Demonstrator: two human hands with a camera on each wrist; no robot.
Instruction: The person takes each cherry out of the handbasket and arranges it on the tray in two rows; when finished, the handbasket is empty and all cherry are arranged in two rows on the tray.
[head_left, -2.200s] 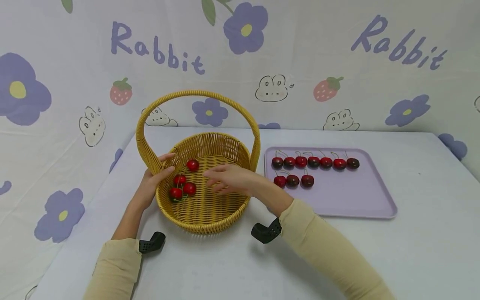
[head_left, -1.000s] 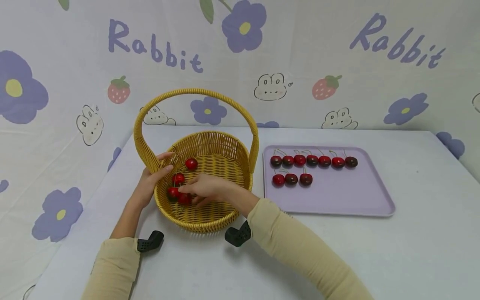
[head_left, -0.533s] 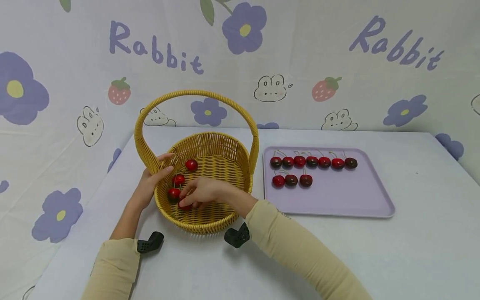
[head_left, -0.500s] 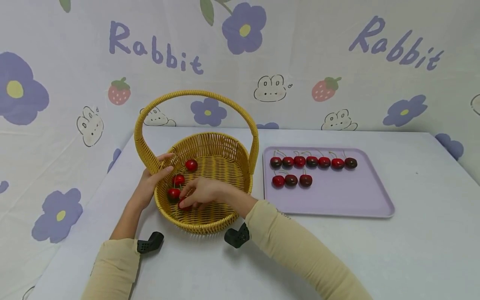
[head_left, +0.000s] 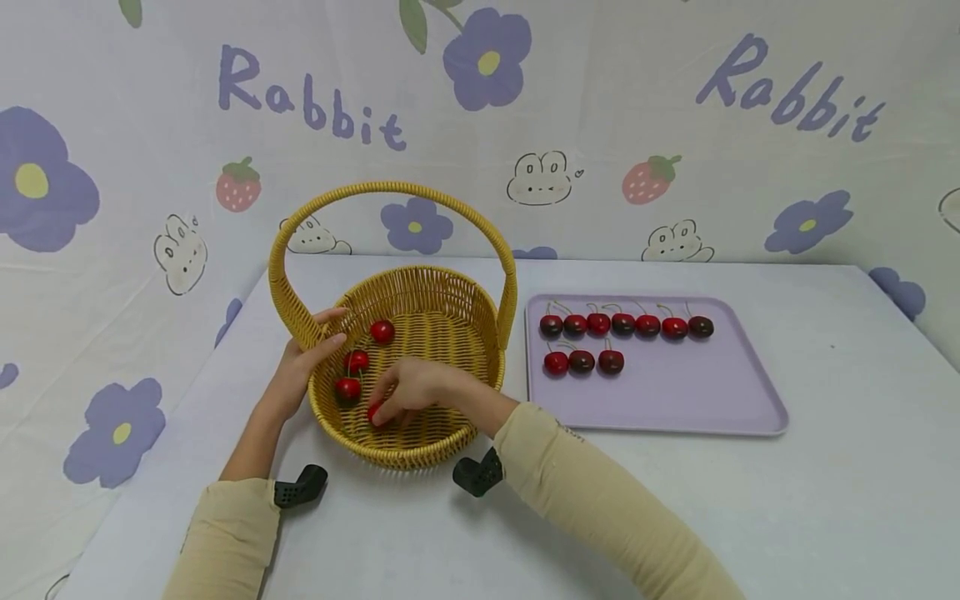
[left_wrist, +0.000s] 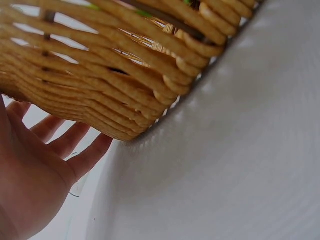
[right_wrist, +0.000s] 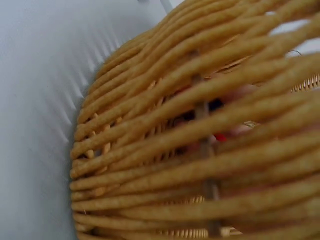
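Note:
A yellow wicker basket (head_left: 408, 457) with a tall arched handle stands on the table. At its left side my left hand (head_left: 298, 367) grips the rim by the foot of the handle, and in the left wrist view its fingers lie along the outer wall. My right hand (head_left: 420, 388) reaches down inside and pinches a red cherry (head_left: 375, 412) between thumb and fingers. Three other cherries lie in the basket: one at the back (head_left: 382, 331), one in the middle (head_left: 357, 361) and a darker one (head_left: 348, 390). In the right wrist view the weave mostly hides the hand.
To the right of the basket lies a lilac tray (head_left: 690, 400). A back row of several stemmed cherries (head_left: 622, 324) and a shorter row of three cherries (head_left: 581, 362) sit on it. A printed cloth (head_left: 585, 100) hangs behind the table.
My right hand has come from above the basket's middle down to its floor and taken hold of a cherry. That cherry has shifted slightly toward the front. My left hand has stayed put.

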